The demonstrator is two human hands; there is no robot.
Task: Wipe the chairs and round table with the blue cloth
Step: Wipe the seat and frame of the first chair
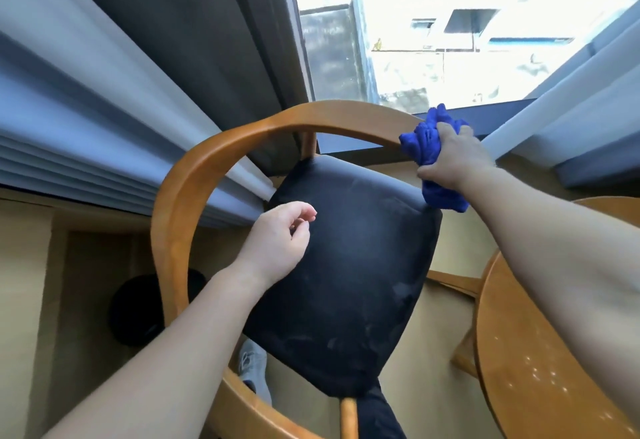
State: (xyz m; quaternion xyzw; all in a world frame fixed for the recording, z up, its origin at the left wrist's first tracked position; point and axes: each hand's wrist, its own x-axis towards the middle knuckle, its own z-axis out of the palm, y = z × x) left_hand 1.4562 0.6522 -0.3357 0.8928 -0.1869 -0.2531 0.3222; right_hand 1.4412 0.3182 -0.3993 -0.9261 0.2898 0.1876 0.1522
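Observation:
A chair with a curved wooden back rail point(207, 161) and a black padded seat point(346, 283) stands below me. My right hand point(453, 158) grips the bunched blue cloth point(429, 148) and presses it on the right end of the rail. Part of the cloth hangs down below my hand. My left hand point(280, 241) hovers over the left side of the seat, fingers loosely curled, holding nothing. The round wooden table point(540, 352) is at the lower right, partly hidden by my right forearm.
Grey-blue curtains point(86, 109) hang at the left and right of a window point(433, 23). A dark round object point(138, 310) sits on the beige floor left of the chair. My grey shoe point(252, 366) shows under the seat. Another wooden chair part point(453, 283) lies between seat and table.

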